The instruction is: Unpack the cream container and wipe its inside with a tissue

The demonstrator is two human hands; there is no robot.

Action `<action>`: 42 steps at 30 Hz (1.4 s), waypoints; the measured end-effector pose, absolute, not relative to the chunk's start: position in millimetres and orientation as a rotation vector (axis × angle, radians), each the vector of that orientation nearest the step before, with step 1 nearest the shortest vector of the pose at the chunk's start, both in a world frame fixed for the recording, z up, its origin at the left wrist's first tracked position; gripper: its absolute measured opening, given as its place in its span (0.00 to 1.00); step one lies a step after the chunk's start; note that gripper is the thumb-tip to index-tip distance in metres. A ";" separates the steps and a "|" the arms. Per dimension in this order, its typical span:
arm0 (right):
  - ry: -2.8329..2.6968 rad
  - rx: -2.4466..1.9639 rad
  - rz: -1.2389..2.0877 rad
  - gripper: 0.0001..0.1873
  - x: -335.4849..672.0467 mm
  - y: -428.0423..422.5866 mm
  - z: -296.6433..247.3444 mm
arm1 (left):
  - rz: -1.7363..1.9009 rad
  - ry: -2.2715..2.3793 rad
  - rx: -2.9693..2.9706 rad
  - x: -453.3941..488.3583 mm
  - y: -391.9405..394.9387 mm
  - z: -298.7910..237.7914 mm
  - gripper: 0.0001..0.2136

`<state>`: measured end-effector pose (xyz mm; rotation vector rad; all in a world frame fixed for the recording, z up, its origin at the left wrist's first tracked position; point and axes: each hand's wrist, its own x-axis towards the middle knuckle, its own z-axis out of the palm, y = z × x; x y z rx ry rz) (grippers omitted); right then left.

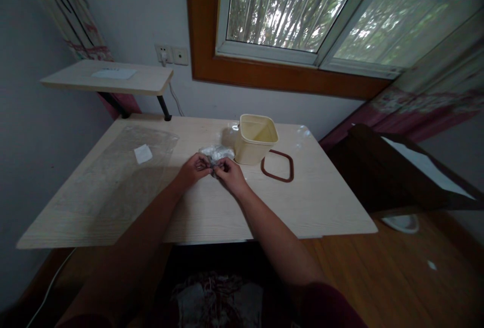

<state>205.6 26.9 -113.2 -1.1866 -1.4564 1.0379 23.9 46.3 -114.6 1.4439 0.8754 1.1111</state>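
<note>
My left hand (194, 169) and my right hand (231, 175) meet over the middle of the table, fingers pinched on the gathered top of a clear plastic bag (217, 153). The bag lies crumpled just beyond my fingertips; what is inside it, if anything, I cannot make out. Close to the right of the bag stands a cream plastic bin (254, 144), upright and open at the top. A brown rounded-square ring (292, 169) lies flat to the right of the bin, partly behind its lower edge.
On the left of the table (321, 207) a clear plastic sheet (113, 166) is spread, with a small white paper (143, 154) on it. A raised shelf (109, 76) stands at the back left. The wall and window are behind; dark furniture (408, 166) is at right.
</note>
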 end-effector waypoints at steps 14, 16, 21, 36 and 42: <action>-1.507 -1.216 0.855 0.07 206.2 24.4 -111.6 | 1.173 0.967 1.611 21.2 41.4 -109.4 0.13; -1.510 -1.183 0.860 0.08 206.3 24.9 -113.0 | 1.165 0.958 1.679 20.3 42.9 -110.5 0.15; -1.530 -1.104 0.843 0.07 206.5 25.5 -114.6 | 1.045 0.902 1.656 20.5 47.2 -116.6 0.13; -1.682 -0.896 0.916 0.06 209.4 20.9 -108.0 | 1.019 0.982 1.374 23.9 43.1 -108.5 0.11; -1.536 -0.874 1.079 0.11 210.0 22.2 -110.9 | 1.002 0.896 1.074 26.0 45.4 -114.4 0.16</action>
